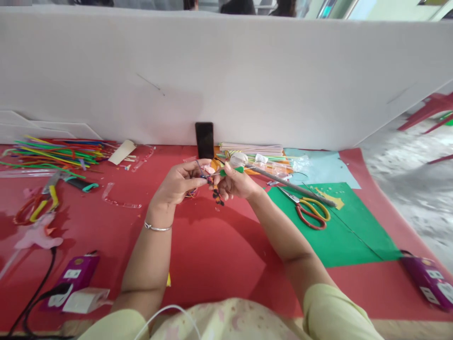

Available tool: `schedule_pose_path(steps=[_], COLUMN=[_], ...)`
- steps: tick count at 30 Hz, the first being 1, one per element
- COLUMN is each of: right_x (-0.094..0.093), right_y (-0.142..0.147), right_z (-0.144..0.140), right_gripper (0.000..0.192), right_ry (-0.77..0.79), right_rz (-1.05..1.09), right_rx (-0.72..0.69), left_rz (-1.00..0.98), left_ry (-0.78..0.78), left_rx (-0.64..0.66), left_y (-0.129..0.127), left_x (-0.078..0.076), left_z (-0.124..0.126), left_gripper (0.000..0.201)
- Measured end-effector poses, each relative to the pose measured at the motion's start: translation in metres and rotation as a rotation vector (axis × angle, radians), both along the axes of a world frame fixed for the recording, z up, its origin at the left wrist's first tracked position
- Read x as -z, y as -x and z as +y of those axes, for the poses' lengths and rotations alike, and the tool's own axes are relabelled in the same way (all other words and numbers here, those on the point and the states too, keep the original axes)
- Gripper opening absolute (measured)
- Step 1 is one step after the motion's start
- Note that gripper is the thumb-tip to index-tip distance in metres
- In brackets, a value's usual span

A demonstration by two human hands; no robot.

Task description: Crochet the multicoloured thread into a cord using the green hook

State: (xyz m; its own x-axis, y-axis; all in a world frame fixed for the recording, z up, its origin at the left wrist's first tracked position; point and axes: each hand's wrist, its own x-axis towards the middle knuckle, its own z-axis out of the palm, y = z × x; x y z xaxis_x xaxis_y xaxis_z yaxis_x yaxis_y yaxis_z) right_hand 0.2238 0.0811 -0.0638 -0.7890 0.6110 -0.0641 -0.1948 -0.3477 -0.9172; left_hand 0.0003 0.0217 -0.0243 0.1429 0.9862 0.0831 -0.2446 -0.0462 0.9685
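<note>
Close together over the middle of the red table, my two hands are both closed. In my left hand (176, 183), thumb and index finger pinch a small crocheted piece (216, 194) in dark and orange yarn, whose end dangles below the fingers. A dark strand runs by the left index finger. My right hand (240, 183) grips the green handle of a crochet hook (239, 169), its thin metal shaft pointing left into the work. The hook's tip is too small to make out. Loose yarn (191, 192) lies under the left fingers.
A phone (205, 140) leans on the white partition (226, 71). Right: scissors (311, 212) and a grey rod (286, 181) over a green sheet (357, 226). Left: pipe cleaners (60, 153), pliers (51, 198), a pink glue gun (40, 233) and a purple power strip (79, 271).
</note>
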Motion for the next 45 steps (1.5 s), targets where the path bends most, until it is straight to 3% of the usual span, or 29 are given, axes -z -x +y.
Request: schedule_pose_path(steps=[6, 14, 19, 25, 33, 45], right_x=[0.005, 0.005, 0.007, 0.019, 0.033, 0.002], right_y=[0.003, 0.009, 0.009, 0.006, -0.002, -0.019], right_z=[0.010, -0.002, -0.002, 0.006, 0.018, 0.013], right_gripper=[0.074, 0.076, 0.077, 0.070, 0.055, 0.054], right_ry=[0.019, 0.086, 0.126, 0.162, 0.050, -0.123], right_rz=[0.028, 0.102, 0.111, 0.170, 0.198, 0.101], right_rx=[-0.064, 0.068, 0.063, -0.035, -0.157, -0.158], left_rz=[0.016, 0.006, -0.002, -0.006, 0.029, 0.095], left_ry=[0.016, 0.041, -0.002, 0.030, 0.081, 0.111], left_rx=[-0.022, -0.062, -0.065, 0.050, 0.149, 0.161], left_y=[0.003, 0.000, 0.001, -0.002, -0.003, -0.004], left_x=[0.002, -0.004, -0.004, -0.003, 0.001, 0.000], left_z=[0.002, -0.003, -0.002, -0.002, 0.000, -0.002], left_gripper=[0.052, 0.051, 0.049, 0.046, 0.039, 0.045])
